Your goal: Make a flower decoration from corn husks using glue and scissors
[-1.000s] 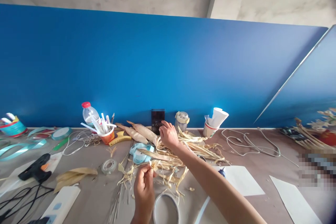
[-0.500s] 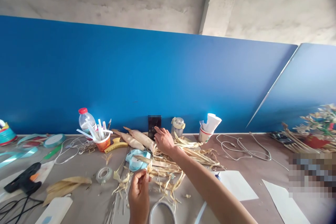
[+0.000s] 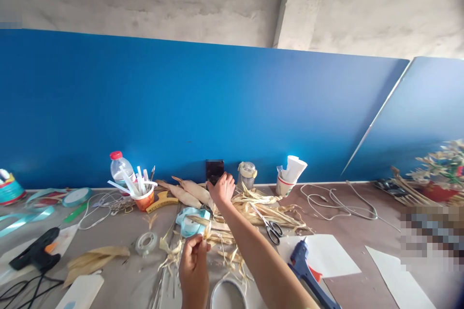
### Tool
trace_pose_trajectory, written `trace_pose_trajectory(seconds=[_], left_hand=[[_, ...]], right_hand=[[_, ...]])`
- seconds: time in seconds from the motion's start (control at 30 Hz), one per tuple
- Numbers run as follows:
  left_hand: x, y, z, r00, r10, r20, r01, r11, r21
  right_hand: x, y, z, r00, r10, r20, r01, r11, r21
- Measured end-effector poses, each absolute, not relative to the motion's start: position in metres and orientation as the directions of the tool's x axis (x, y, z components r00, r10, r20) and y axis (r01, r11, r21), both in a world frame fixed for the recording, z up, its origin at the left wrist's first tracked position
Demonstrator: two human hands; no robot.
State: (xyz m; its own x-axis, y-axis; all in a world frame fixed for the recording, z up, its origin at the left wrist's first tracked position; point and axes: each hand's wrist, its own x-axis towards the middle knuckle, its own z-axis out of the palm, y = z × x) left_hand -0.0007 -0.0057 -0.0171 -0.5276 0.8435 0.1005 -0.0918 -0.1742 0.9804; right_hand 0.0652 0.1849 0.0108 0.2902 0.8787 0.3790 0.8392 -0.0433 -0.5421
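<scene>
My left hand is closed in a pinch at the lower middle, holding a small piece of dried corn husk. Farther out, my right hand has its thumb and fingers apart in front of a dark phone propped against the blue partition. The hand covers the phone's lower part, so the exact contact is hidden. Between and beside my hands lie light-blue ribbon and a pile of dry husk strips. Scissors rest at the pile's right edge.
A blue glue gun and white paper lie right of my forearm. At left are a black glue gun, clear tape and an orange cup of white sticks. A jar and a paper cup stand behind.
My right hand has turned and its pointing finger has left the phone screen. The right forearm has shifted left, uncovering the scissors and blue glue gun. My left hand keeps its pinch.
</scene>
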Motion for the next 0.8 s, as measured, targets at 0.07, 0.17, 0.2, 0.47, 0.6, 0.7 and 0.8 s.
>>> trace_pose_trajectory(seconds=[0.07,0.17,0.2,0.47,0.6,0.7,0.8], left_hand=[[-0.002,-0.004,-0.018,-0.539,0.837,0.098,-0.102,-0.18,0.978],[-0.003,-0.002,-0.021,-0.555,0.828,0.087,-0.117,-0.182,0.976],[-0.003,-0.002,-0.022,-0.556,0.827,0.082,-0.12,-0.178,0.977],[-0.002,-0.004,-0.013,-0.561,0.822,0.095,-0.121,-0.195,0.973],[-0.004,-0.003,-0.016,-0.566,0.818,0.102,-0.092,-0.185,0.978],[-0.004,-0.003,-0.021,-0.546,0.828,0.13,-0.062,-0.195,0.979],[-0.003,-0.004,-0.021,-0.538,0.834,0.125,-0.062,-0.188,0.98]], right_hand=[[0.054,0.192,0.01,0.354,0.867,0.352,0.809,-0.095,-0.581],[0.043,0.199,0.006,0.424,0.85,0.313,0.767,-0.152,-0.623],[0.041,0.2,0.004,0.435,0.847,0.306,0.758,-0.161,-0.633],[0.037,0.203,-0.002,0.438,0.847,0.301,0.725,-0.136,-0.675],[0.037,0.205,-0.001,0.442,0.847,0.296,0.717,-0.136,-0.683],[0.039,0.205,0.002,0.449,0.844,0.292,0.725,-0.154,-0.671],[0.045,0.201,0.008,0.417,0.856,0.305,0.755,-0.14,-0.64]])
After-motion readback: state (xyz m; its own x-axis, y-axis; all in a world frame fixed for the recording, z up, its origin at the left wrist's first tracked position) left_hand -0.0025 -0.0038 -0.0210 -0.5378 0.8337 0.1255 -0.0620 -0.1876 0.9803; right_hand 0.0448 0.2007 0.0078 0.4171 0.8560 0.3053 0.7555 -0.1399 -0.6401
